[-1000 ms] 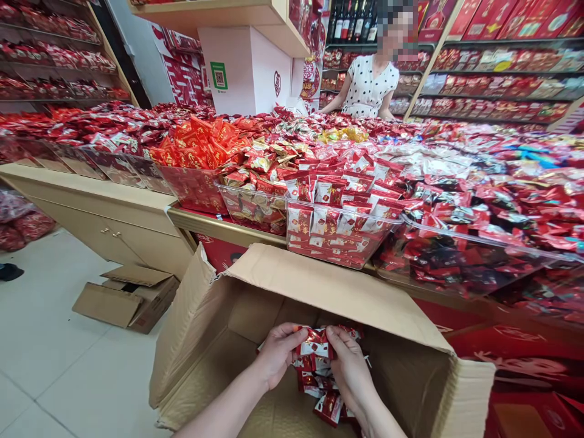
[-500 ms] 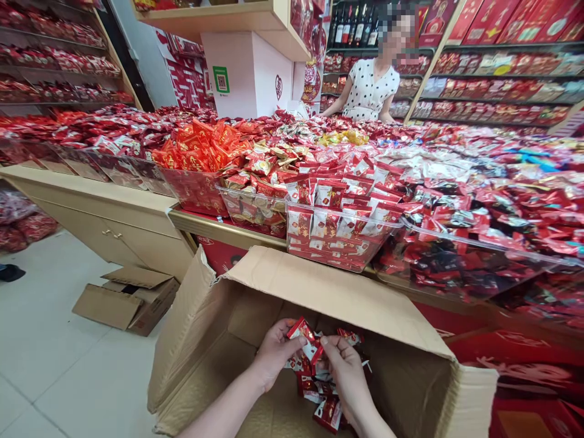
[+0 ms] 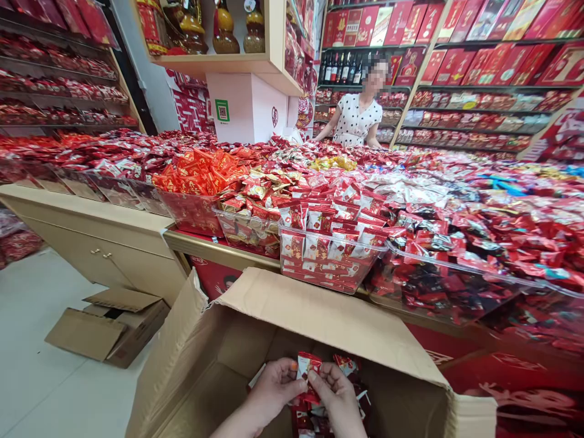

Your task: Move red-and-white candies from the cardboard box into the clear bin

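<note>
Between my two hands is a small red and white candy packet (image 3: 308,368), held above the open cardboard box (image 3: 314,310). My left hand (image 3: 275,389) pinches its left side with thumb and fingers. On the other side, my right hand (image 3: 335,389) grips the packet with the thumb across its front. More red and white packets (image 3: 314,420) lie loose at the bottom of the box, partly covered by my hands. Just beyond the box flap, a clear plastic bin (image 3: 328,261) holds similar packets standing in rows.
Bins of orange-red packets (image 3: 201,173) and dark red candies (image 3: 438,274) line the counter. A smaller open carton (image 3: 114,331) sits on the floor at left. Across the counter stands a person in a dotted top (image 3: 358,121). Shelves with red gift boxes (image 3: 493,64) fill the back.
The view has tilted up, so counter and box sit lower in the picture. The packet between my hands has turned more upright, and my hands are closer together around it.
</note>
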Action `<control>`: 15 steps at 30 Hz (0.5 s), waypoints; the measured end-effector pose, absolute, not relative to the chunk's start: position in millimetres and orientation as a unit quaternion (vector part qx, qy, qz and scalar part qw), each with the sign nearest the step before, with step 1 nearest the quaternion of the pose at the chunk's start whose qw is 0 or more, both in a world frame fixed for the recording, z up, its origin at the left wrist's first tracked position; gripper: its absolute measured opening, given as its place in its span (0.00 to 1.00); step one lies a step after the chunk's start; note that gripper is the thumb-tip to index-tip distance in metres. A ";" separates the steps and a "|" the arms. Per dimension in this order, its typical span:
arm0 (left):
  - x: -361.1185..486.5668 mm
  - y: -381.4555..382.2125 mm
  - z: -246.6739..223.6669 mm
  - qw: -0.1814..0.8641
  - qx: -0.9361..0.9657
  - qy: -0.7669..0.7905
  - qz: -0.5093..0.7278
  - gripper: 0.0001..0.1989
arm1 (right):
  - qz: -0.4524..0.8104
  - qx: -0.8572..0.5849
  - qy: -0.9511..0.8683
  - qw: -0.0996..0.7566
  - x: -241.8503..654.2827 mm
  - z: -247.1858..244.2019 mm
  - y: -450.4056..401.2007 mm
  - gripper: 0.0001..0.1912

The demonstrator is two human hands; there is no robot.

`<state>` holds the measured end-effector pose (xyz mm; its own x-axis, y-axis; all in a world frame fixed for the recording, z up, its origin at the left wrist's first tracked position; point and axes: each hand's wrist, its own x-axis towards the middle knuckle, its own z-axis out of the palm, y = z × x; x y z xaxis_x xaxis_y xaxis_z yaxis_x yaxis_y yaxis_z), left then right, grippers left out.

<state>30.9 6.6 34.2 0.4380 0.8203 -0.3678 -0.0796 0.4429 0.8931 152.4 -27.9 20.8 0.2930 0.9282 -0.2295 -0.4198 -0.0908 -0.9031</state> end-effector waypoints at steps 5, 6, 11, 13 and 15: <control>29.8 6.3 29.1 0.718 0.444 0.440 0.305 0.17 | 0.510 -0.527 -0.278 0.621 152.5 18.2 -28.6 0.14; 29.7 6.2 28.5 0.714 0.448 0.442 0.307 0.16 | 0.496 -0.542 -0.291 0.612 153.5 17.3 -28.9 0.15; 31.1 6.4 27.7 0.686 0.489 0.449 0.297 0.11 | 0.414 -0.583 -0.400 0.573 161.5 15.7 -31.6 0.13; 30.2 6.1 27.0 0.674 0.513 0.446 0.289 0.07 | 0.311 -0.568 -0.497 0.578 163.6 19.6 -34.1 0.09; 25.6 4.6 24.7 0.651 0.549 0.450 0.270 0.06 | 0.201 -0.512 -0.603 0.578 164.2 29.0 -37.5 0.05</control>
<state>25.6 4.6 24.7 0.4498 0.8452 -0.2887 0.1418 0.2516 0.9574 164.2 -37.5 29.0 0.1914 0.8494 0.4918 0.3859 0.3957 -0.8334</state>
